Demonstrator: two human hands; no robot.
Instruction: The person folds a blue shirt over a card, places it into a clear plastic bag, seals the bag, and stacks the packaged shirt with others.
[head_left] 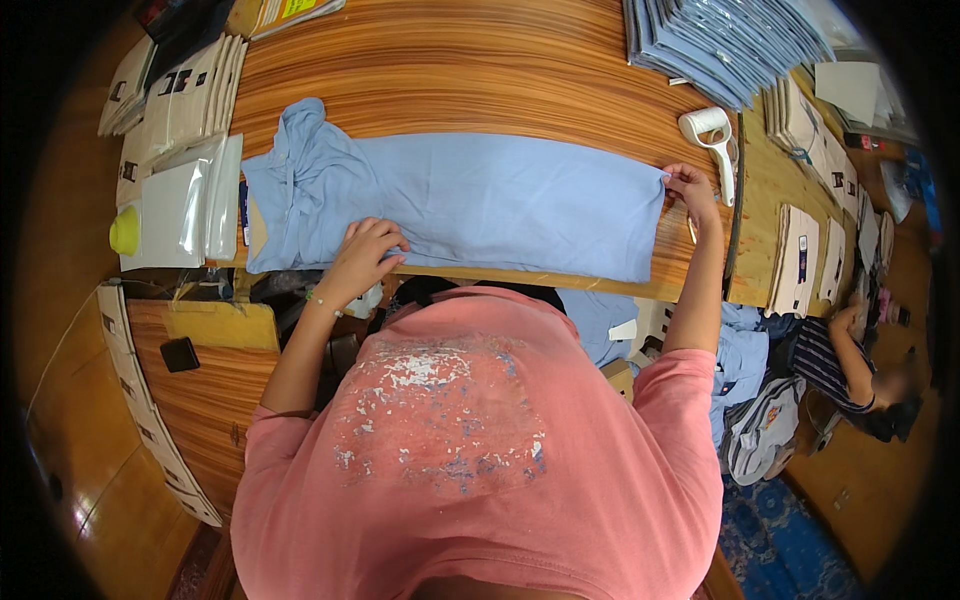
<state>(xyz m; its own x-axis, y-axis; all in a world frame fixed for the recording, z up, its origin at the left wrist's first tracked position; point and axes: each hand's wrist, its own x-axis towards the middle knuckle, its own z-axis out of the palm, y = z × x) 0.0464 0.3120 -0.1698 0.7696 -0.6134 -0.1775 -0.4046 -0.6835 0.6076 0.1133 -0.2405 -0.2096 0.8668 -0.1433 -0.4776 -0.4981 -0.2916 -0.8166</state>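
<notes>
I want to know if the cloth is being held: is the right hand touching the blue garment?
Touching. The head view shows the right hand's fingertips pinching the blue garment at its far right corner.

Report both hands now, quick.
Left hand: loosely curled on the blue cloth; grip can't be told.
Right hand: closed, pinching the cloth's corner.

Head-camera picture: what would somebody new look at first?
Probably the long light-blue garment laid across the wooden table: the right hand pinches its right end, and the left hand rests at its near edge. Then the pink shirt, filling the lower middle, and the blue stack at the upper right.
</notes>
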